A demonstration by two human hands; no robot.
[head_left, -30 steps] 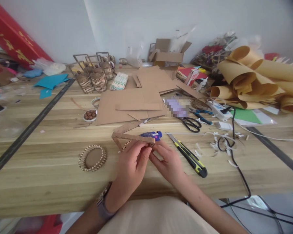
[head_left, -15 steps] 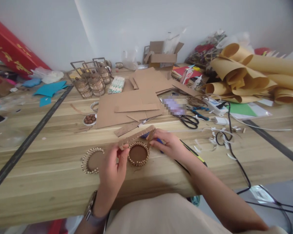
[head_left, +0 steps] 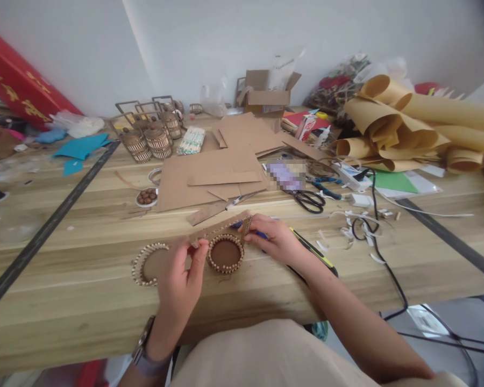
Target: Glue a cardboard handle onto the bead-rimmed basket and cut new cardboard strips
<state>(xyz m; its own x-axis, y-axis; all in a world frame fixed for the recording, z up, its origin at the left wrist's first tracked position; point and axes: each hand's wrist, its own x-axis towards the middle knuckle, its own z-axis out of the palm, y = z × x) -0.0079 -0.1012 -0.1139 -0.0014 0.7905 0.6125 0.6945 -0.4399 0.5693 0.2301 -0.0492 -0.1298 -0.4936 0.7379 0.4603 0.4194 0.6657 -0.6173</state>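
A narrow brown cardboard strip [head_left: 221, 226] stretches between my hands above the table. My left hand [head_left: 182, 274] pinches its left end between thumb and fingertips. The other end, bent downward, is closed in the fingers of my right hand [head_left: 272, 236]. Just below the strip sits a round brown cardboard base [head_left: 226, 253], ringed by short pale-tipped sticks. Partly hidden behind my left hand is a second round base [head_left: 150, 266], with sticks along the part of its edge that shows. A blue item behind my right fingers is mostly covered.
Cardboard sheets [head_left: 210, 164], black-handled scissors [head_left: 310, 201] and a bowl of brown beads [head_left: 147, 197] lie beyond my hands. A yellow-black utility knife [head_left: 314, 251] rests by my right forearm. Finished stick containers [head_left: 155, 137] stand back left; rolled brown paper [head_left: 403, 118] lies right, near a black cable [head_left: 381, 269].
The cardboard strip tilts a little less steeply, and my left hand has shifted slightly left and down with it. Both hands keep their hold. The whole view has drifted slightly.
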